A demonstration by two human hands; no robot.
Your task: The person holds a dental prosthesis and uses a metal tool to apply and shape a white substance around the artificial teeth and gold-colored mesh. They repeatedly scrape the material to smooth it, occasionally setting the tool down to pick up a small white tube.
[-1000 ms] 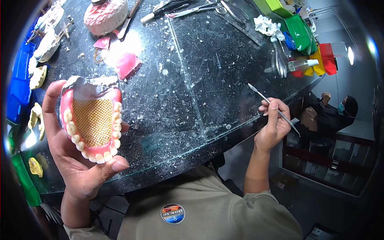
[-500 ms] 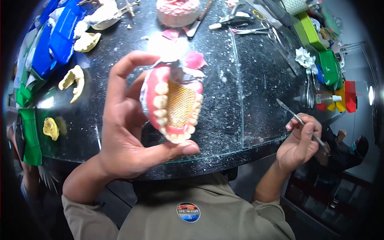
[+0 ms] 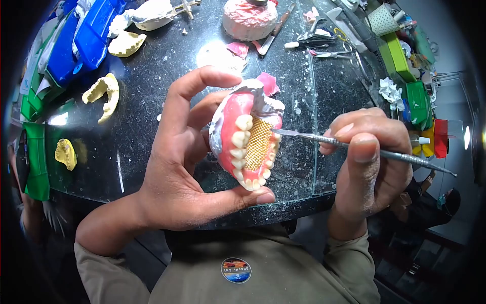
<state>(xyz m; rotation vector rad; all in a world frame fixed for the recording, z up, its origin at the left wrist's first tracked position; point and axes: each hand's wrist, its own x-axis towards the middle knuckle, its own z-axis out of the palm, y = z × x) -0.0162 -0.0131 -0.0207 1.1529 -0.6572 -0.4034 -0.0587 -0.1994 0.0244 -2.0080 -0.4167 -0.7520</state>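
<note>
My left hand (image 3: 174, 157) grips a denture (image 3: 230, 124) between thumb and fingers, closed around its ends. The denture has pink gum, cream teeth, a gold mesh palate (image 3: 258, 144) and a whitish-grey backing. A slim metal wax carver (image 3: 324, 138) is pinched in my right hand (image 3: 372, 162). Its flat tip lies at the right-hand row of teeth, near the upper end; whether it touches cannot be made out. Behind the denture lie pieces of pink wax (image 3: 268, 83) on the dark table.
Yellowish plaster pieces (image 3: 104, 96) and blue bins (image 3: 98, 38) lie on the left. A round pink-and-white cast (image 3: 249, 20) and a knife (image 3: 276, 29) stand at the back. Pliers and scissors (image 3: 331, 53) lie back right, near crumpled tissue (image 3: 391, 92) and green bins (image 3: 418, 101). Another person (image 3: 448, 205) is far right.
My right hand has come up and left, bringing the carver's tip to the denture. My left hand has shifted right with the denture, which is turned slightly.
</note>
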